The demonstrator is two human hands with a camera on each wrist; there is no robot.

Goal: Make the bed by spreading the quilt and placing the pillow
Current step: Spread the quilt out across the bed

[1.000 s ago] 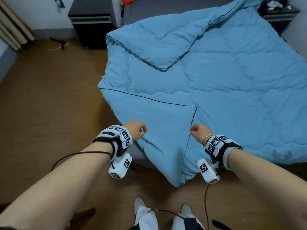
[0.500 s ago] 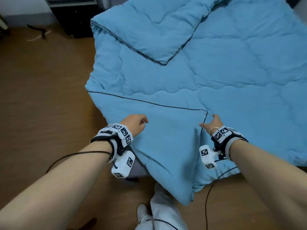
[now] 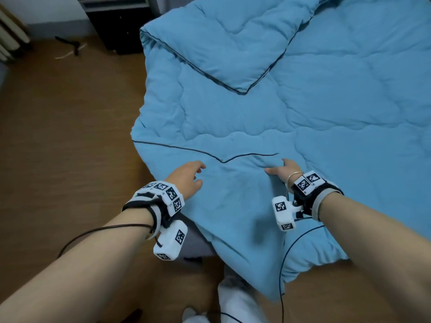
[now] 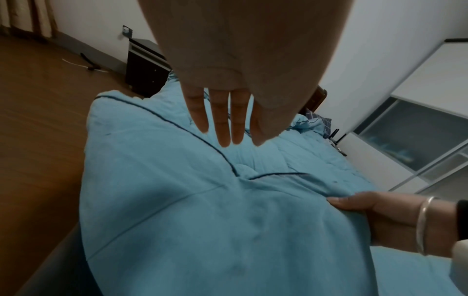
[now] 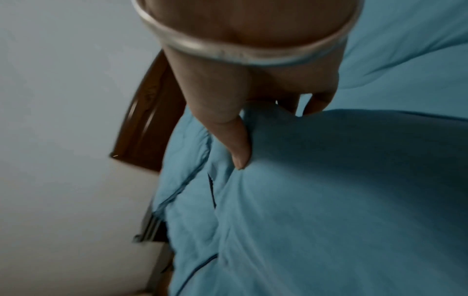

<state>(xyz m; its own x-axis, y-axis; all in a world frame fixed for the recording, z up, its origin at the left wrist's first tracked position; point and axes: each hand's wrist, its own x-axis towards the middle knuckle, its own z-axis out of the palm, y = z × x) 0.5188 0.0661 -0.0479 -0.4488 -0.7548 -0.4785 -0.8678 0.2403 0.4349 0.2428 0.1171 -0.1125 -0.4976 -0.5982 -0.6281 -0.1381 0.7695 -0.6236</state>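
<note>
A light blue quilt [image 3: 314, 108] with dark piping covers the bed. Its far left corner [image 3: 233, 54] is folded back, and a near flap [image 3: 233, 206] is folded over the bed's corner and hangs toward the floor. My right hand [image 3: 283, 170] grips the bunched edge of that flap, thumb [image 5: 239, 148] on top and fingers curled into the cloth. My left hand [image 3: 190, 174] is on the flap's left part with straight, spread fingers [image 4: 224, 128]; whether it touches the cloth is unclear. A checked blue pillow [image 4: 317, 121] lies at the bed's far end.
A black nightstand [image 3: 116, 24] stands at the bed's far left corner, with a dark cable [image 3: 70, 46] on the wooden floor [image 3: 70, 136] beside it. White cabinets [image 4: 418, 140] line the far side. My feet [image 3: 233, 299] are at the bed's near corner.
My right hand has moved forward along the flap and taken hold of its edge, crumpling the piping line. The left hand has slid slightly forward. The head view has come closer to the bed.
</note>
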